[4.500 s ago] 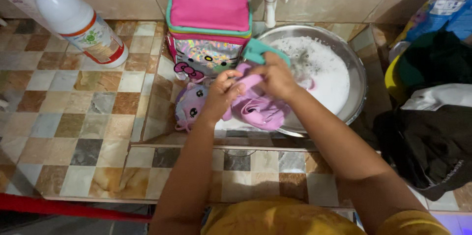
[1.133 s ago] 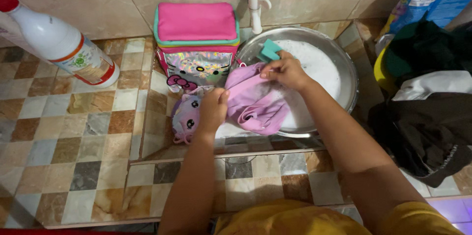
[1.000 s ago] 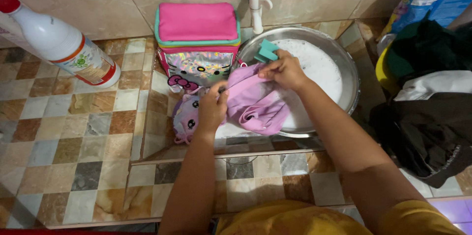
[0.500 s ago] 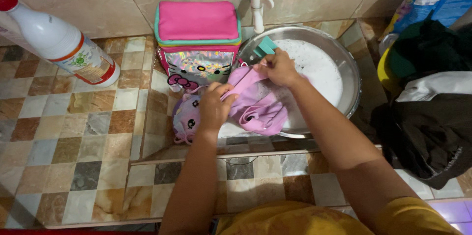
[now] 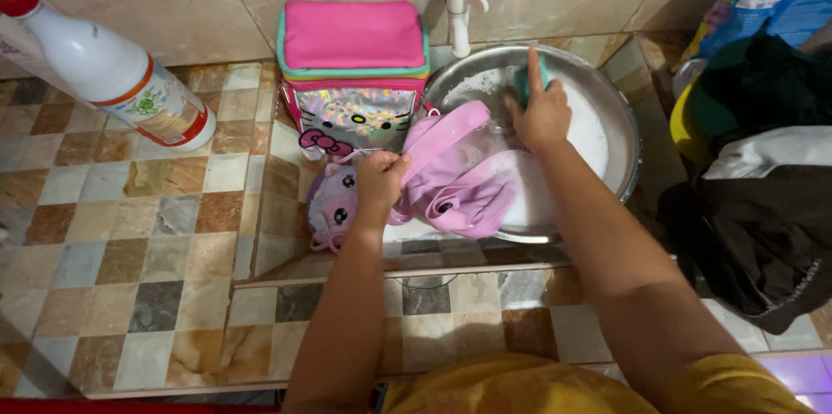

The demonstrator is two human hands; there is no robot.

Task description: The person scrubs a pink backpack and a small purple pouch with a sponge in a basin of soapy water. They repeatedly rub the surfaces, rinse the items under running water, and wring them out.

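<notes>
My left hand (image 5: 380,178) grips the edge of a small pink-purple bag (image 5: 459,180) that lies over the near rim of a round metal basin (image 5: 628,145) filled with soapy water. My right hand (image 5: 539,115) is over the basin, closed on a teal scrub sponge (image 5: 523,82), index finger pointing up. The bag's cartoon-face front (image 5: 329,210) hangs outside the basin to the left.
A pink lunch box (image 5: 354,67) with a shiny cartoon front stands behind the bag against the wall. A white tap (image 5: 459,2) sticks out above the basin. A white bottle (image 5: 104,76) with a red cap lies left on the tiled floor. Dark clothes (image 5: 763,232) pile up right.
My right hand has lifted off the bag and moved back into the soapy basin with the sponge. My left hand keeps its hold on the bag.
</notes>
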